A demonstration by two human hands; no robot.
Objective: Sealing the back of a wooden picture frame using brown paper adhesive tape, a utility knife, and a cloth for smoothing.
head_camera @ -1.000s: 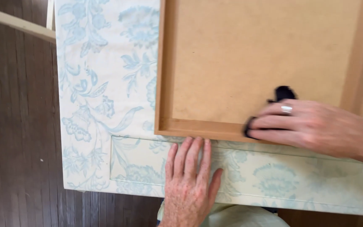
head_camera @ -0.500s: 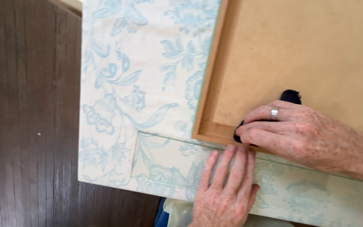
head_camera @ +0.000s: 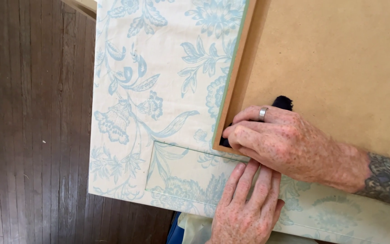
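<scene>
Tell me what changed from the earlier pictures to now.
The view slid left, so the floral fabric and wooden frame sit further right. The left hand crept right along the folded hem. Unchanged: the right hand holds the black tool in the frame's corner, and the left hand presses the fabric flat.

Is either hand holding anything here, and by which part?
The right hand covers a small black tool at the frame's corner; its gripped part is hidden. The left hand presses flat on the floral fabric.
</scene>
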